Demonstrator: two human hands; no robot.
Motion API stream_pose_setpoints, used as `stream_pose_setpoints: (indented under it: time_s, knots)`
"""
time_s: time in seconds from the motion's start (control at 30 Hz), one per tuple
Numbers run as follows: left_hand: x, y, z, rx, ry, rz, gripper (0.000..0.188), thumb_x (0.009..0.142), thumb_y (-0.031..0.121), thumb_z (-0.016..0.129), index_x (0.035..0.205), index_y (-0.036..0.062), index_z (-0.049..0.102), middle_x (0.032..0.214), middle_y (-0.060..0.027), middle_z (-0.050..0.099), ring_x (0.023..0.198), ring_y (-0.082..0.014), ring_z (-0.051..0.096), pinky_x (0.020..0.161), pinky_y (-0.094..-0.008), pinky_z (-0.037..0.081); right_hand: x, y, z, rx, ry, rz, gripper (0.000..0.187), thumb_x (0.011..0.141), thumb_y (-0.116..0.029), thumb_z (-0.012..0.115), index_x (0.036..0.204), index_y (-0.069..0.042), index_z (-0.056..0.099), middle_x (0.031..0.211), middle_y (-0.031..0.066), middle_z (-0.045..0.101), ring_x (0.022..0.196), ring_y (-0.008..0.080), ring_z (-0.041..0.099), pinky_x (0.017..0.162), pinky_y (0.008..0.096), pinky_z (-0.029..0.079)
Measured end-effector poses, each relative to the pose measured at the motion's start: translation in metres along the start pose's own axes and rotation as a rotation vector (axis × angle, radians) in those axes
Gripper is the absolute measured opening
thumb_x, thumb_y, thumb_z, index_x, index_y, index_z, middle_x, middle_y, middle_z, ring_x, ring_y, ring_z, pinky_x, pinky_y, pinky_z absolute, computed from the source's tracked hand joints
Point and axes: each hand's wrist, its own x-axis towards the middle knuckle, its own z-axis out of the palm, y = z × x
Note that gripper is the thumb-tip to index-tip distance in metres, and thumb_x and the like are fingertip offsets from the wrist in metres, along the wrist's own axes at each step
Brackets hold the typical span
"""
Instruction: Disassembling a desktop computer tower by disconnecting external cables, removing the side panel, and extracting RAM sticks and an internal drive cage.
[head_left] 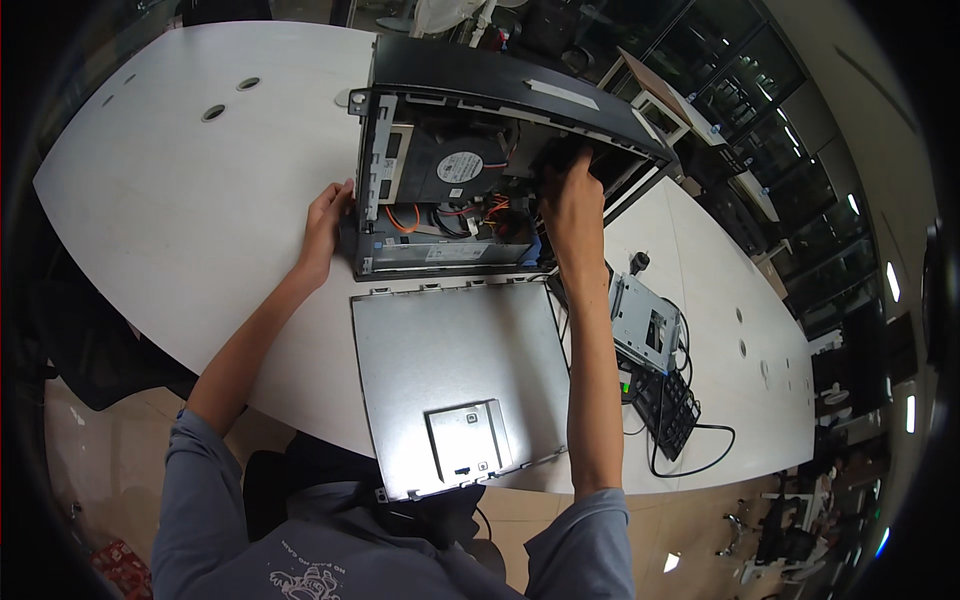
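The boxy black metal computer case (470,70) was best braced by the left hand (322,225), right hand (574,208) inside; neither grip was discernible.

head view | left fisheye | from above | faces down across table (250,140) | near

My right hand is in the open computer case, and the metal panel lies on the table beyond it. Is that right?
Not quite: the head view shows the panel on the near side of the case. It is on the table, and your right hand is in the case.
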Motion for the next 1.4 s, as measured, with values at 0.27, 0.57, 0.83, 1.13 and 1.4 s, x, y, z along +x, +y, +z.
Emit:
stream_pose_setpoints:
  time_s: [0.27, 0.57, 0.83, 1.13, 1.4]
  knots:
    - [-0.006, 0.008, 0.006, 0.035, 0.077, -0.005, 0.037, 0.097, 0.047, 0.053, 0.085, 0.0122, 0.054, 0.076, 0.0043, 0.046, 0.074, -0.0056, 0.039, 0.072, -0.0202, 0.032, 0.001, 0.007, -0.002, 0.014, 0.035, 0.008, 0.037, 0.087, -0.003, 0.065, 0.113, 0.006, 0.039, 0.075, 0.0248, 0.063, 0.072, 0.0466, 0.062, 0.061, 0.0478, 0.049]
    - [0.002, 0.0, -0.007, 0.097, 0.078, 0.036, 0.034, 0.098, 0.042, 0.053, 0.082, 0.0114, 0.051, 0.073, 0.0049, 0.044, 0.068, -0.0045, 0.038, 0.063, -0.0211, 0.031, -0.028, 0.006, -0.018, 0.049, 0.226, -0.072, 0.034, 0.083, -0.009, 0.074, 0.103, 0.001, 0.049, 0.074, 0.013, 0.062, 0.061, 0.0295, 0.061, 0.058, 0.0381, 0.049]
    - [-0.103, 0.044, 0.049, -0.088, -0.023, 0.726, 0.024, 0.102, 0.021, 0.045, 0.086, 0.0057, 0.053, 0.067, 0.0002, 0.044, 0.062, -0.0061, 0.044, 0.05, -0.0222, 0.036, 0.022, -0.005, -0.097, -0.323, 0.444, -0.472, 0.069, 0.066, -0.025, 0.086, 0.127, -0.012, 0.056, 0.125, 0.0078, 0.057, 0.117, 0.0284, 0.051, 0.097, 0.044, 0.039]
    - [-0.076, -0.004, 0.207, -0.211, -0.514, -0.231, 0.065, 0.099, 0.055, 0.041, 0.111, -0.0071, 0.056, 0.077, -0.0092, 0.06, 0.058, -0.0133, 0.057, 0.049, -0.0239, 0.043, 0.073, 0.013, -0.091, -0.248, -0.079, -0.408, 0.06, 0.073, -0.026, 0.079, 0.129, -0.02, 0.059, 0.124, 0.0048, 0.064, 0.113, 0.0299, 0.06, 0.092, 0.0411, 0.05]
    - [-0.046, -0.022, 0.248, -0.398, -0.163, -0.152, 0.068, 0.098, 0.057, 0.04, 0.12, -0.006, 0.055, 0.089, -0.0138, 0.069, 0.056, -0.0111, 0.062, 0.037, -0.0186, 0.032, 0.072, 0.01, -0.091, -0.352, -0.076, -0.387, 0.058, 0.069, -0.001, 0.071, 0.123, -0.019, 0.058, 0.117, 0.0072, 0.065, 0.102, 0.0335, 0.063, 0.082, 0.0417, 0.053]
